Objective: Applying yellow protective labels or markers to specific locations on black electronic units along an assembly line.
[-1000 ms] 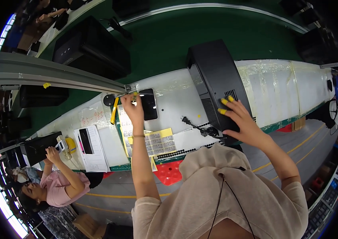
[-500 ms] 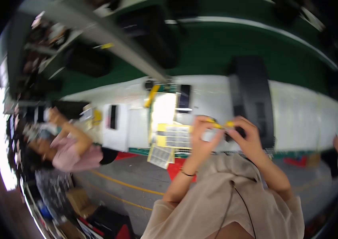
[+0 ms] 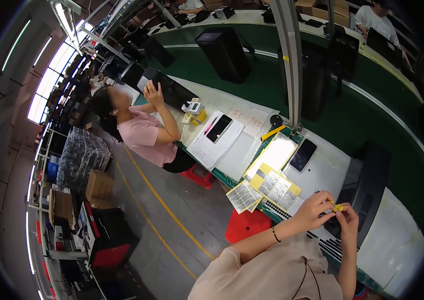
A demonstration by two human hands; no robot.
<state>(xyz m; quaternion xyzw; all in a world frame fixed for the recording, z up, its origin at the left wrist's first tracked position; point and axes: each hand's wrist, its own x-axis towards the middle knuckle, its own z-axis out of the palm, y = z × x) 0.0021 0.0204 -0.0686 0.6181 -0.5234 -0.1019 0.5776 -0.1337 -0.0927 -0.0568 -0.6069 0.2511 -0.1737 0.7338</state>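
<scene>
Over the near side of the white table (image 3: 333, 167), the left hand (image 3: 316, 211) and the right hand (image 3: 349, 221) were close together, their fingers meeting at yellow finger covers (image 3: 339, 207). I could not tell if they pinched something small. A black bracelet (image 3: 275, 234) went around the left wrist. Just past the hands, the big black case (image 3: 372, 182) stood on the table, with thin slots on its side. Its inside was hidden, and I could not tell if the hands touched it. Rows of little black dots (image 3: 329, 245) ran along the table's edge.

To the left lay a black phone (image 3: 303, 155), then yellow-edged sticker sheets (image 3: 274, 186) near a yellow cutter (image 3: 273, 133). Farther left, white papers (image 3: 229, 145) had another phone and a pink pen on top. A red stool (image 3: 247, 227) was by the table.

Beyond that, a co-worker in a pink shirt (image 3: 144, 139) held both arms up near another black case (image 3: 174, 91). Behind them, a brown cardboard box (image 3: 100, 185) stood near a stack wrapped in clear plastic (image 3: 82, 157). I could not see inside the box.
</scene>
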